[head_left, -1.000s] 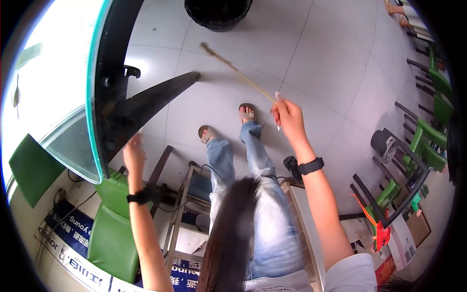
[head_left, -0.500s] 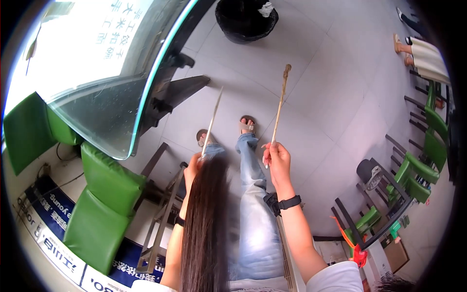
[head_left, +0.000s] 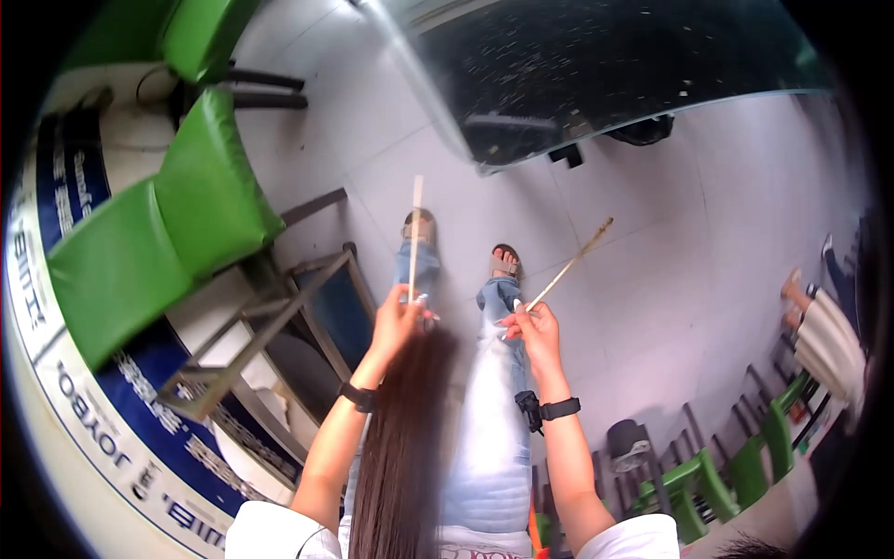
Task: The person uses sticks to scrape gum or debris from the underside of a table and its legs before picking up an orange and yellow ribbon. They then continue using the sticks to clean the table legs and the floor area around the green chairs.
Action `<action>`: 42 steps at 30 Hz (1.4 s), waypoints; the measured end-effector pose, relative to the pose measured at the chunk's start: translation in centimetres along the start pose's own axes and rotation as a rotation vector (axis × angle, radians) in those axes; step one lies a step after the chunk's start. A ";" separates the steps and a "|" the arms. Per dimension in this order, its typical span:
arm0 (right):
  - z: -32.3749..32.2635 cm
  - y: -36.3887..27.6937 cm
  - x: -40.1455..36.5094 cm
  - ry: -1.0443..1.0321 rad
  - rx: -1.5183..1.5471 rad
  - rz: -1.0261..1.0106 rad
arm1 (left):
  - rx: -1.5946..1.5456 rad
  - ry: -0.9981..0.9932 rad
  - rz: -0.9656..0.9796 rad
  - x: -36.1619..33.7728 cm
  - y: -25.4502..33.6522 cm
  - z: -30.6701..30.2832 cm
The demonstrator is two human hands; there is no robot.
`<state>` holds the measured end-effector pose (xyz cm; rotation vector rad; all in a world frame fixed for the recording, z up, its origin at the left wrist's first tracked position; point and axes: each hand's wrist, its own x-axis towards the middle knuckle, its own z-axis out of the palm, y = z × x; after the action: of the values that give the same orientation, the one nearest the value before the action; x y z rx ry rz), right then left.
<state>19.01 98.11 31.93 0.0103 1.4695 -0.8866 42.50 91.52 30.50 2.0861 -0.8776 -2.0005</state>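
Note:
A thin pale stick points upward and away from my left hand, whose fingers are closed around its lower end. In my right hand a second thin stick is pinched at its near end; it slants to the right and turns darker and knobbly toward its far tip. The sticks are apart from each other, held above my lap and legs. Long dark hair hangs beside my left wrist, between my forearms. What the sticks are exactly I cannot make out.
A glass tabletop lies ahead, with a dark bin partly under it. To the left are a green chair and a metal-framed stool. Several green chairs line the right, near another person's pale skirt.
My view has swung left, so the glass tabletop now lies ahead. Both sticks stay in my hands; the right one now slants further right, and the left one stands more upright in view.

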 end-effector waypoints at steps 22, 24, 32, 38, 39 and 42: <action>2.3 8.3 -4.9 -0.289 -0.789 0.161 | -0.880 0.312 -0.065 -6.7 -14.8 5.8; 4.5 9.3 -4.8 -0.354 -0.806 0.152 | -1.035 0.479 0.033 -6.8 -15.6 4.7; 11.7 12.7 -2.5 -0.659 -1.150 -0.089 | -1.198 0.867 0.103 -8.0 -19.5 2.6; 16.5 14.0 1.8 -0.791 -1.434 -0.335 | -1.204 1.061 0.024 -8.5 -25.5 3.9; 17.2 14.1 2.3 -0.796 -1.485 -0.386 | -1.213 1.073 0.007 -8.7 -26.1 4.2; 18.2 14.5 4.2 -0.823 -1.592 -0.471 | -1.371 1.006 -0.048 -8.8 -28.4 5.9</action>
<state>41.19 96.73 24.05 -1.6993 1.0104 0.1795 46.35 120.93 24.26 1.6835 0.5876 -0.7187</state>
